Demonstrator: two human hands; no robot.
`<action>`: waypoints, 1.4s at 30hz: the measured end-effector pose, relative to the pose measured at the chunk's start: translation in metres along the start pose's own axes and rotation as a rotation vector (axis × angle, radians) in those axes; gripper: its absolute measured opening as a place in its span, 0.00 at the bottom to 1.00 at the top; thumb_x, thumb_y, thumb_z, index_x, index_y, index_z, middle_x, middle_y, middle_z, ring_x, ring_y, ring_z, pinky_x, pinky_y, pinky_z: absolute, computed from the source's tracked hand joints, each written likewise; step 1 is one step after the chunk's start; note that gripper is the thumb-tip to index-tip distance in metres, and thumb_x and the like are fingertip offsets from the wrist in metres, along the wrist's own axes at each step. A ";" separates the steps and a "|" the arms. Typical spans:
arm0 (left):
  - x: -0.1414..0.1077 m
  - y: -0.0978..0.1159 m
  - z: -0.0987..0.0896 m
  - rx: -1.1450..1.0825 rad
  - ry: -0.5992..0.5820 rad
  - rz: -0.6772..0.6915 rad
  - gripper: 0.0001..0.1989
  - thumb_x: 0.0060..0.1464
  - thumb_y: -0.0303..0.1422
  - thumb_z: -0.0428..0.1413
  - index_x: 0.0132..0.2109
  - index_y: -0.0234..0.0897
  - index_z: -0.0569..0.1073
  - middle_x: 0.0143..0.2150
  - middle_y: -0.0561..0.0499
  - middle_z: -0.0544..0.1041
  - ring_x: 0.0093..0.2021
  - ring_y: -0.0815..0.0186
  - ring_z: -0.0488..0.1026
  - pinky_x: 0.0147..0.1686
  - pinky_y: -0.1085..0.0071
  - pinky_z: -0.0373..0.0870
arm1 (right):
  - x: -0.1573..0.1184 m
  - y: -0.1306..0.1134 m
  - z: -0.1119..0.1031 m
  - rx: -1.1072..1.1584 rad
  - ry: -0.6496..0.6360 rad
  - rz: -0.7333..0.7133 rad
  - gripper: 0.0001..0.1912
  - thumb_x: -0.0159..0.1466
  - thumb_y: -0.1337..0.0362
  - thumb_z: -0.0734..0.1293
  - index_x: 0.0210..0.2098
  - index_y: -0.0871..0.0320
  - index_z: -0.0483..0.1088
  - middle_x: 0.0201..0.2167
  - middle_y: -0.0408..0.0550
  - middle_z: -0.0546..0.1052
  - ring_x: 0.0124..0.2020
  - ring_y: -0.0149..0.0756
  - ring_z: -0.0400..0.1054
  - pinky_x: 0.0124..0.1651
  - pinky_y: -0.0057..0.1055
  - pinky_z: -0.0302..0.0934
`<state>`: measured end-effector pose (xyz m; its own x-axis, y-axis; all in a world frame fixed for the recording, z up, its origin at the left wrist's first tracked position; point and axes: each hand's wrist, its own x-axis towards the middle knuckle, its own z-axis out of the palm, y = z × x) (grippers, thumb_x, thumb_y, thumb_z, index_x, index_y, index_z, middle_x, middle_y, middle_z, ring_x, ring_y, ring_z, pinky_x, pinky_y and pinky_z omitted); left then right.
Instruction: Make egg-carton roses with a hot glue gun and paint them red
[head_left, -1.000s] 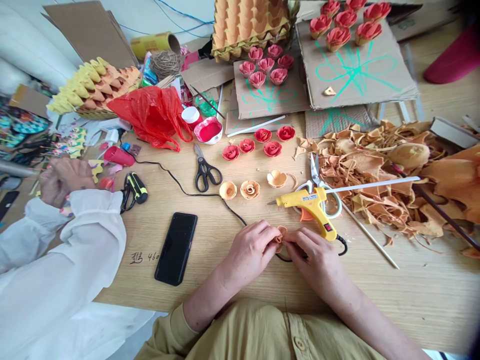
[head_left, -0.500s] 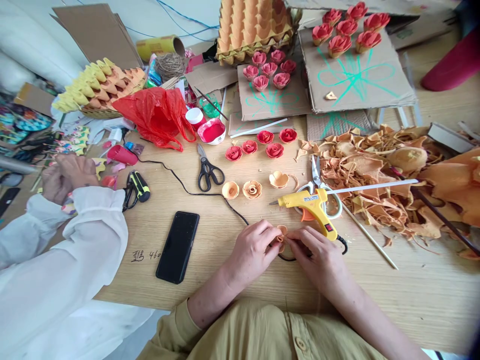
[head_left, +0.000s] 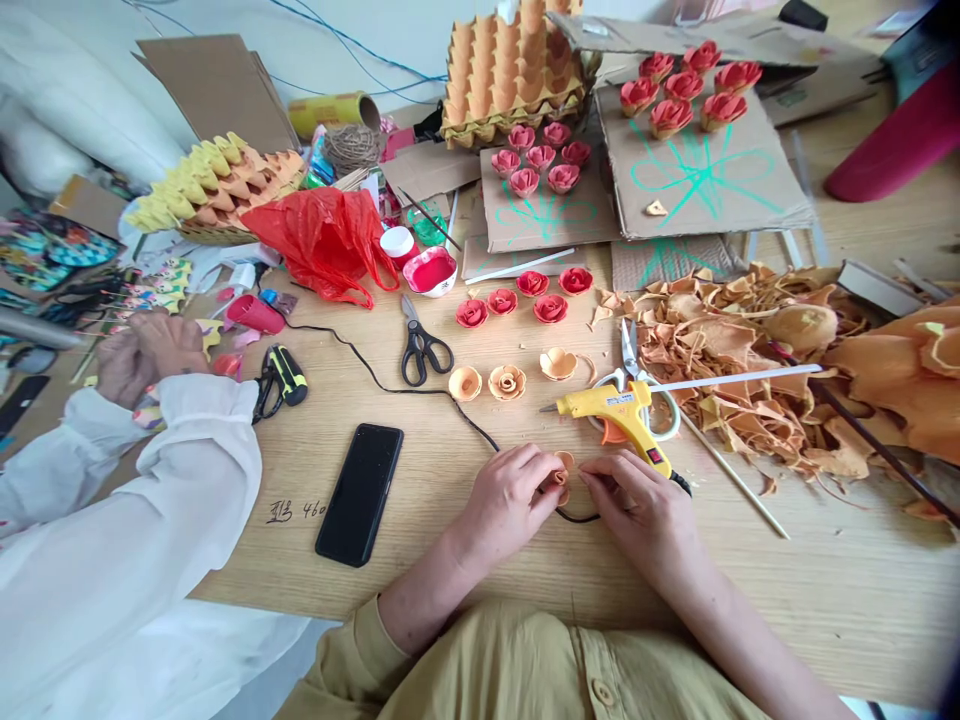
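Your left hand [head_left: 510, 502] pinches the small, round, orange, card-like petalled flower [head_left: 561, 478] above the pale wooden tabletop [head_left: 862, 590], and your right hand [head_left: 646, 505] sits just right of it, its bent fingers perhaps gripping something, I cannot tell.

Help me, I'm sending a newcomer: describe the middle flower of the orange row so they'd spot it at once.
On the wood-grained table, find five red flowers right of the red-filled bowl. Between those flowers and the person's left hand is a row of three pale orange flowers. The middle one has a coiled centre; its neighbours are open cups.
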<state>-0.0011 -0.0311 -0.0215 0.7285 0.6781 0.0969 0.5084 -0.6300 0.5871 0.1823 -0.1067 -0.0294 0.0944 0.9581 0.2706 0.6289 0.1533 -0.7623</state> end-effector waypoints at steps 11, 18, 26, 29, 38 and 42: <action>0.000 0.004 -0.007 -0.148 0.194 -0.001 0.04 0.64 0.29 0.60 0.46 0.39 0.76 0.41 0.49 0.78 0.42 0.65 0.78 0.44 0.70 0.76 | -0.002 -0.001 0.004 0.170 -0.023 0.157 0.05 0.72 0.65 0.65 0.42 0.53 0.73 0.35 0.46 0.82 0.32 0.36 0.78 0.36 0.30 0.73; -0.003 0.006 -0.007 -0.219 0.214 0.033 0.04 0.65 0.30 0.60 0.47 0.39 0.77 0.41 0.49 0.79 0.43 0.65 0.79 0.46 0.70 0.77 | -0.002 -0.001 0.011 0.523 -0.029 0.330 0.10 0.70 0.54 0.69 0.42 0.54 0.75 0.36 0.51 0.84 0.34 0.39 0.81 0.37 0.33 0.77; -0.004 0.005 -0.008 -0.273 0.238 0.047 0.05 0.63 0.28 0.62 0.46 0.39 0.78 0.41 0.49 0.79 0.43 0.66 0.79 0.46 0.70 0.78 | -0.006 0.001 0.011 0.545 -0.018 0.252 0.08 0.71 0.56 0.69 0.42 0.54 0.73 0.35 0.47 0.82 0.33 0.36 0.80 0.37 0.30 0.76; -0.005 0.004 -0.007 -0.261 0.238 0.064 0.05 0.64 0.28 0.61 0.47 0.38 0.78 0.41 0.48 0.79 0.43 0.66 0.79 0.46 0.71 0.78 | -0.007 0.001 0.008 0.383 -0.036 0.130 0.03 0.72 0.62 0.67 0.44 0.53 0.72 0.36 0.45 0.81 0.34 0.34 0.79 0.37 0.28 0.74; -0.004 0.000 0.002 -0.054 0.147 0.057 0.05 0.63 0.24 0.60 0.44 0.37 0.76 0.39 0.50 0.80 0.41 0.64 0.78 0.44 0.69 0.76 | -0.004 -0.002 0.006 -0.050 -0.067 -0.086 0.05 0.73 0.69 0.64 0.41 0.56 0.71 0.30 0.44 0.75 0.27 0.33 0.71 0.32 0.30 0.65; -0.003 0.000 0.006 -0.045 0.139 0.054 0.05 0.63 0.24 0.61 0.45 0.37 0.76 0.39 0.50 0.80 0.41 0.64 0.77 0.44 0.68 0.75 | -0.005 0.002 0.006 -0.078 -0.072 -0.109 0.07 0.74 0.70 0.63 0.43 0.56 0.72 0.33 0.46 0.76 0.31 0.34 0.72 0.36 0.31 0.67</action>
<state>-0.0005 -0.0350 -0.0264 0.6820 0.6915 0.2383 0.4463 -0.6516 0.6134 0.1778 -0.1101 -0.0357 -0.0316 0.9521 0.3042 0.6910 0.2407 -0.6816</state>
